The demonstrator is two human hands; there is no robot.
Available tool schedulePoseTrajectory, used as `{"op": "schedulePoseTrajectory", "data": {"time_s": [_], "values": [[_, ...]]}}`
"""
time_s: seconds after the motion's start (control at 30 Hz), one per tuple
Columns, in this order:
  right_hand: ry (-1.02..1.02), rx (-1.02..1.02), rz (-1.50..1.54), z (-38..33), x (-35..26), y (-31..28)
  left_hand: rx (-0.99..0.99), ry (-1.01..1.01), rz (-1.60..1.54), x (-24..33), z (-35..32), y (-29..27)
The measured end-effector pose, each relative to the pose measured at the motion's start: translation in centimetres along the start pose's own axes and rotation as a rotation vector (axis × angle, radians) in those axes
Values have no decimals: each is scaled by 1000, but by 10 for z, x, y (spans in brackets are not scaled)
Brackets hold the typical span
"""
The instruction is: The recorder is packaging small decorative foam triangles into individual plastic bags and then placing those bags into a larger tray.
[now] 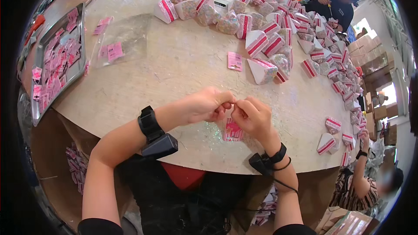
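At the near edge of a round table [174, 69], the left hand [204, 104] and right hand [252, 115] pinch together a small pink paper label [233, 129], seemingly light, flimsy and crease-prone, best gripped by its top edge.

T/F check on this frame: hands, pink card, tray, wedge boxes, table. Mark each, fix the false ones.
1. The left hand and right hand meet fingertip to fingertip over the table. True.
2. A pink card lies under the right hand. True.
3. The metal tray sits at the person's right. False: it is at the left edge, filled with pink labels.
4. The wedge boxes are stacked in neat towers. False: they lie loose in a scattered pile along the far and right side.
5. Both wrists carry black bands. True.
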State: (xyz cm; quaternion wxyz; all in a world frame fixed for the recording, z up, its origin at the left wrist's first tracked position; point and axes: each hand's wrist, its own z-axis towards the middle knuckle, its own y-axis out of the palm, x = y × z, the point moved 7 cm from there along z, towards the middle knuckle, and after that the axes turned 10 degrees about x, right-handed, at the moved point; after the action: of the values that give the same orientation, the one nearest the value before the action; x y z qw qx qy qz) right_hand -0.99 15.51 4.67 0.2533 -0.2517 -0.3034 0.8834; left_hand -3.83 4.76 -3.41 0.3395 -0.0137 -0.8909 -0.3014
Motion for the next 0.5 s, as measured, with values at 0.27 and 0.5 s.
{"op": "schedulePoseTrajectory", "data": {"time_s": [0.27, 0.5], "values": [[481, 495, 231, -3, 115, -43, 184, 462, 383, 39, -19, 3], [671, 341, 663, 2, 84, -3, 420, 1268, 801, 65, -52, 7]]}}
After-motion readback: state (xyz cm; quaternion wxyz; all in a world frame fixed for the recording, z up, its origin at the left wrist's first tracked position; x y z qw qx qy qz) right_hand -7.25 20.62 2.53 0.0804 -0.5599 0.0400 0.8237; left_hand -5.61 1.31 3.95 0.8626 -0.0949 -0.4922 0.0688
